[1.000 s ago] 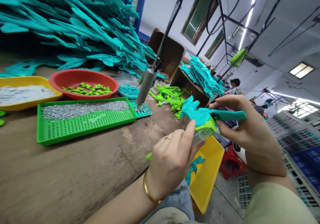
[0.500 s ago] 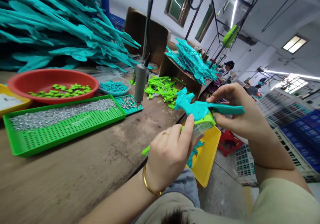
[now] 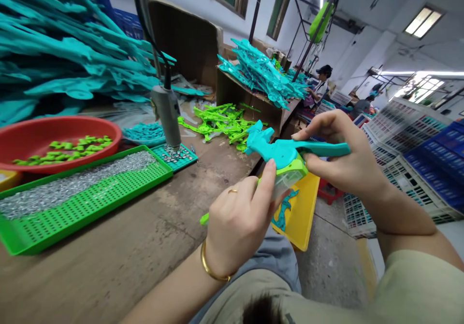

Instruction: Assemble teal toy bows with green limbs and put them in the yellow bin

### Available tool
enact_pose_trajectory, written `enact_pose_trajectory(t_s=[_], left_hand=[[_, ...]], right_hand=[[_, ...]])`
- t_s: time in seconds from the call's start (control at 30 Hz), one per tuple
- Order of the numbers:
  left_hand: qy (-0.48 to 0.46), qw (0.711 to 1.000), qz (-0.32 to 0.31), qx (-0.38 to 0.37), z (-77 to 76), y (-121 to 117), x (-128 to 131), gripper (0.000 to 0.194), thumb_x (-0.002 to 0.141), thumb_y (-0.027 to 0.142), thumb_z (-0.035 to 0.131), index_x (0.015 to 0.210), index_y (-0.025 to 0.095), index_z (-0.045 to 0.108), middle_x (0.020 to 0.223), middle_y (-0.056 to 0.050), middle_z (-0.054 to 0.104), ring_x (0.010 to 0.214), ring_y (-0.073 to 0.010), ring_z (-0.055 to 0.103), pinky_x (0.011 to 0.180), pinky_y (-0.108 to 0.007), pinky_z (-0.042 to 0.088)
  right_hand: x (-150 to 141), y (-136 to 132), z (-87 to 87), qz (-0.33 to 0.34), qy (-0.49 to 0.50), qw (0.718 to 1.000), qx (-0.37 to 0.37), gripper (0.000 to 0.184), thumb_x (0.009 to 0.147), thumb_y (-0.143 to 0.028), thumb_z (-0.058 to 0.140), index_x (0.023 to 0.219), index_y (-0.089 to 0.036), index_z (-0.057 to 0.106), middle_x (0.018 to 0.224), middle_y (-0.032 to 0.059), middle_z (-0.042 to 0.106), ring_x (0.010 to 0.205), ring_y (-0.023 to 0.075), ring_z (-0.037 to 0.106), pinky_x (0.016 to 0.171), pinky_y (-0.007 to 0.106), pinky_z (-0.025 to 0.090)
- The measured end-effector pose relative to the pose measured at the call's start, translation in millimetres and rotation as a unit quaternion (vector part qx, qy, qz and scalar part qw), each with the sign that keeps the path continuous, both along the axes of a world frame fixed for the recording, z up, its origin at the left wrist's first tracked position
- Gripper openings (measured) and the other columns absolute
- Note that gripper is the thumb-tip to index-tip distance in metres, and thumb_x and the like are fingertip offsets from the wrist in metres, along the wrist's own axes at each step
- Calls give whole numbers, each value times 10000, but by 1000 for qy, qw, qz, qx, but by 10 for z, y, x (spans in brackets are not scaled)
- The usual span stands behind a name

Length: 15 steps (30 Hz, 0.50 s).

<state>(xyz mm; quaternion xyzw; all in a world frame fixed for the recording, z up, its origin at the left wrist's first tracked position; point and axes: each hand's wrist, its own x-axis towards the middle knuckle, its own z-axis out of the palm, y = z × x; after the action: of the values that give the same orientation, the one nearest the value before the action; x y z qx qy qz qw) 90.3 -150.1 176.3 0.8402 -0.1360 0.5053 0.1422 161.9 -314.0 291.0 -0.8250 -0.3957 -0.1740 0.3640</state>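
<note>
Both my hands grip one turquoise plastic assembly, which has a lime-green and clear lower section. My left hand wraps around the lower section, its index finger lying on the round turquoise side. My right hand pinches the bar-like turquoise end at the right between thumb and fingers. A green tip sticks out beyond my left hand. Below the assembly, a yellow tray holds turquoise pieces.
A grey electric screwdriver hangs over a turquoise tray of screws. Left stand a green tray of small metal parts and a red basin. Turquoise parts and green parts are heaped behind. Crates stand right; a person sits beyond.
The view has shifted, so the bench things appear farther left. Both hands keep their hold on the assembly, with little change in its pose.
</note>
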Motion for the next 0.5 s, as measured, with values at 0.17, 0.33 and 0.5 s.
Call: enact_pose_trajectory(t_s=[0.17,0.33,0.5], left_hand=[[3,1000,12,0,24,41,-11,493,930,325,609,1349,98,482,766,-47,691,650,-181,667,552,-279,447],[12,998,47,-36,16,59,-84,514,944,317,589,1410,166,430,821,-45,706,753,-191,706,661,-274,533],[14,996,67,-55,68,114,-148,493,940,307,598,1397,190,453,974,-72,738,810,-181,713,730,-277,563]], right_hand=[[91,-125,44,42,47,998,-20,339,733,-222,765,1037,-240,616,1083,26,696,984,182,688,864,335,600],[445,-185,-45,154,96,982,-46,505,725,-362,795,1195,-265,639,1132,27,705,988,190,696,849,337,615],[736,-17,-195,217,2,976,-24,512,728,-424,784,1205,-280,664,1182,41,698,1062,234,676,899,385,593]])
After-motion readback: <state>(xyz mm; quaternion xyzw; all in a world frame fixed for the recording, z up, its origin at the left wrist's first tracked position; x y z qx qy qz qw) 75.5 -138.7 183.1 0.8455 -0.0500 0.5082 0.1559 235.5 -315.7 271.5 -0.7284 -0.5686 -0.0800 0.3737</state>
